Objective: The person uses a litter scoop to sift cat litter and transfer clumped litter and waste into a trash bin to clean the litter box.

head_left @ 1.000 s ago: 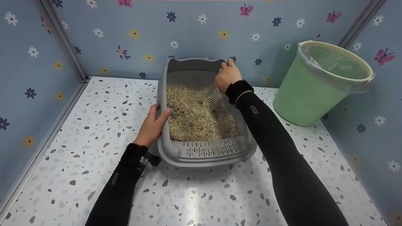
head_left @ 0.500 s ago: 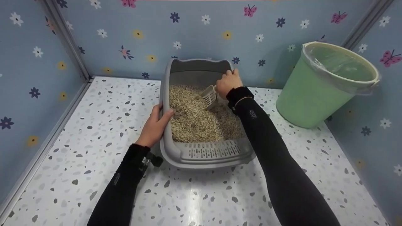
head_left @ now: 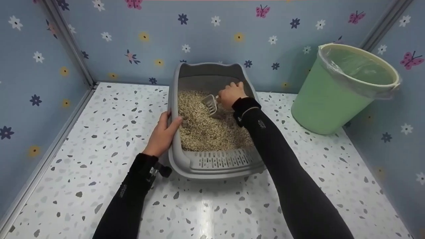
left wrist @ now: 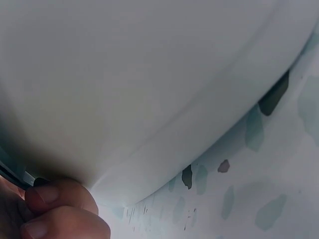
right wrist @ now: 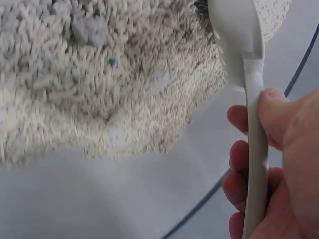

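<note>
A grey litter box [head_left: 219,173] holds pale pellet litter [head_left: 209,137]. My left hand [head_left: 159,137] grips the box's left rim, thumb over the edge and fingers outside against the wall; in the left wrist view its fingertips [left wrist: 47,194] curl at the underside of the box. My right hand [head_left: 231,95], over the right half of the box, holds a slotted beige litter scoop [head_left: 211,104] by its handle. Fingers and thumb wrap that handle in the right wrist view, with the scoop's head [right wrist: 237,37] tilted down at the litter. A greyish clump [right wrist: 89,30] lies among the pellets.
A green bin [head_left: 332,96] with a clear plastic liner stands to the right. The flower-print wall [head_left: 206,33] rises just behind the box. White speckled floor [head_left: 109,132] surrounds it, with more wall panels at both sides.
My right hand has moved the scoop left and nearer to me through the litter, away from the back right rim. My left hand has kept its grip on the box.
</note>
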Motion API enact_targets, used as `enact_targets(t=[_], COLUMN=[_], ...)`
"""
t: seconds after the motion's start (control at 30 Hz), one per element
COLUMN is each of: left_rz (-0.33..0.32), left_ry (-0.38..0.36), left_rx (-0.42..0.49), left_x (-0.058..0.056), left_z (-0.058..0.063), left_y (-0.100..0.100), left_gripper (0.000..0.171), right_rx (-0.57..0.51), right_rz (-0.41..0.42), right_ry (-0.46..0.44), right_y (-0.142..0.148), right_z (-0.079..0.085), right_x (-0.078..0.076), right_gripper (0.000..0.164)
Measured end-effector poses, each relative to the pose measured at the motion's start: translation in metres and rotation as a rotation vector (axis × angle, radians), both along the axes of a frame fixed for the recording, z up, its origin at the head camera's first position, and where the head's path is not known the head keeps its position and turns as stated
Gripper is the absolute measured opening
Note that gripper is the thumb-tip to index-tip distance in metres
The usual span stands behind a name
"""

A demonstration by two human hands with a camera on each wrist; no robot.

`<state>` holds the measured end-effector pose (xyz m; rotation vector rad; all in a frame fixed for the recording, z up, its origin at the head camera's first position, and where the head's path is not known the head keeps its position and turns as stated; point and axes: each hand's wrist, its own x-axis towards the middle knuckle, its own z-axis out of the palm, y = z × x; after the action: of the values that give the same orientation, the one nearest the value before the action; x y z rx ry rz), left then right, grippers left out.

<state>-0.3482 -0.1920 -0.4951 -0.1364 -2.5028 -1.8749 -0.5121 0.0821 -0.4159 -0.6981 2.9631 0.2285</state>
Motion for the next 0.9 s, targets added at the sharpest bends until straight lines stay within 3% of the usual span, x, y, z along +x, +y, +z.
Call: enact_targets(t=[0.2, 0.4, 0.6, 0.9], left_rz=[0.007, 0.015, 0.012, 0.007], left_ry=[0.005, 0.010, 0.012, 0.008], left_rx=[0.004, -0.010, -0.013, -0.012], left_x=[-0.001, -0.002, -0.001, 0.002], left_z=[0.002, 0.000, 0.000, 0.002], left_y=[0.003, 0.002, 0.000, 0.001], left_gripper=[0.087, 0.088, 0.088, 0.089], right_rx=[-0.130, -0.251, -0.279, -0.320], right_rz=[0.022, -0.015, 0.008, -0.018], right_ry=[-0.143, -0.278, -0.255, -0.272], right_y=[-0.007, -0.017, -0.020, -0.018], right_z=[0.000, -0.011, -0.025, -0.026], right_x=[0.020, 0.033, 0.040, 0.035], right_gripper=[0.035, 0.034, 0.035, 0.039])
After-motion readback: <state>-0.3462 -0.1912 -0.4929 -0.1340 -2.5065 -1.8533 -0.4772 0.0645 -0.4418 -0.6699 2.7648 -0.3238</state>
